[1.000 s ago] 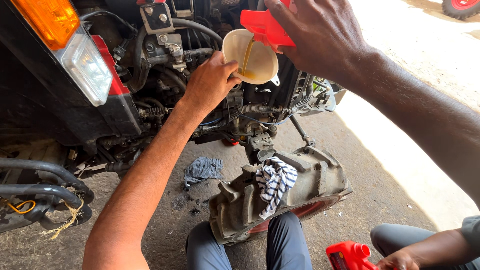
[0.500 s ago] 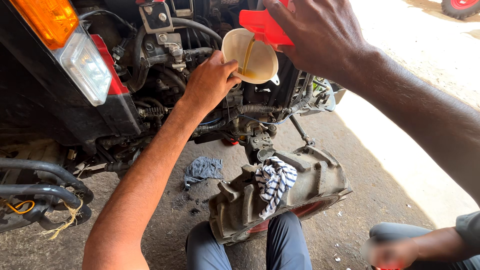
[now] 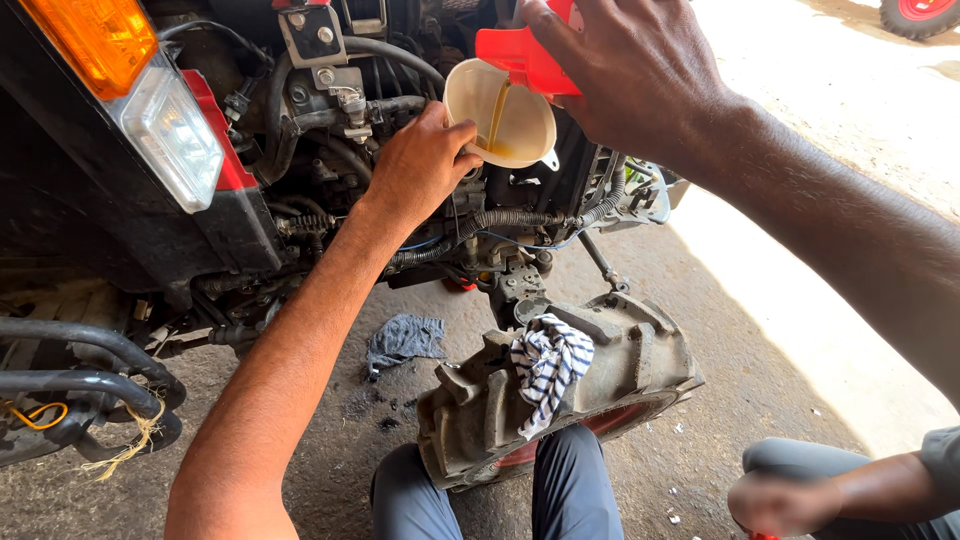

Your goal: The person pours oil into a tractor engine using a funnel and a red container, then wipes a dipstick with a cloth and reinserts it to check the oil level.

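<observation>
- The cream funnel [image 3: 500, 125] sits in the engine's filler opening, amber oil [image 3: 495, 115] streaming into it from the red container's spout [image 3: 525, 58]; a shallow pool of oil shows at the funnel's throat, much as it did a second ago, so the pour carries on steadily and the funnel is draining, not backing up.
- The left hand [image 3: 420, 165] grips the funnel's near rim, thumb and fingers curled round it, holding it upright.
- The right hand [image 3: 640, 75] is closed over the red container just above and right of the funnel, tipping it (fingers wrapped, container mostly hidden).
- What has changed lies lower right: another person's hand [image 3: 785, 500] now covers the red object that showed there before.
- Below, a striped rag [image 3: 550, 365] lies on the tractor tyre [image 3: 560, 400], a dark rag [image 3: 405, 340] on the ground.
</observation>
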